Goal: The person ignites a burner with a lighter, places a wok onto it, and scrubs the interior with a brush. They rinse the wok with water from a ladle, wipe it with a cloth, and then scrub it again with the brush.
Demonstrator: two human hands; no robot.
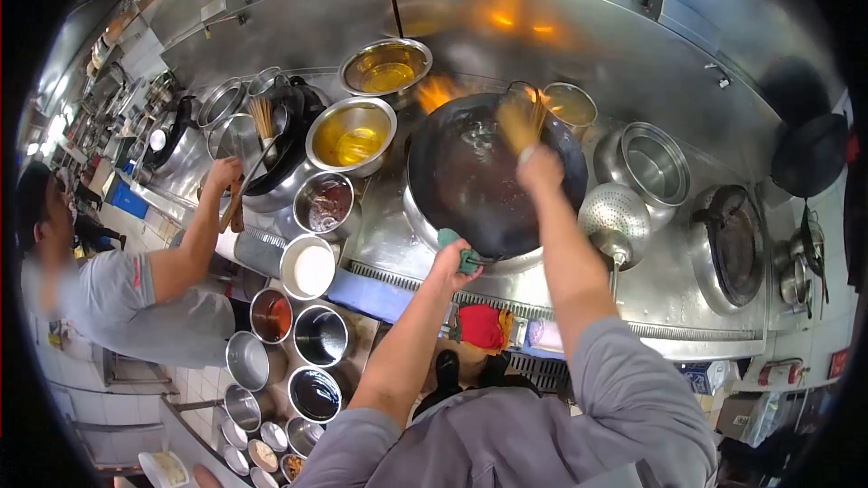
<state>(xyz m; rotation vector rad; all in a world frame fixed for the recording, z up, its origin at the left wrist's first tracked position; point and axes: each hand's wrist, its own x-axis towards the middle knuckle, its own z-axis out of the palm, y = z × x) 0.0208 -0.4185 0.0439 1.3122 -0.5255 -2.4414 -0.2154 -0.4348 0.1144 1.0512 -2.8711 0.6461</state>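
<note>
A large dark wok (470, 190) sits on the stove with liquid in it, and flames show behind its far rim. My left hand (455, 264) is closed around a green cloth (467, 253) at the wok's near handle. Over the right part of the wok, my right hand (541, 169) grips a bamboo brush (518, 126), which is blurred by motion. Just right of the wok lies a perforated strainer (615, 215).
At the left, a co-worker (163, 298) reaches toward another wok. Bowls of yellow oil (351, 137) stand left of my wok, with pots of sauces (318, 393) below. A lidded pot (653, 165) and another wok (737, 248) are at the right.
</note>
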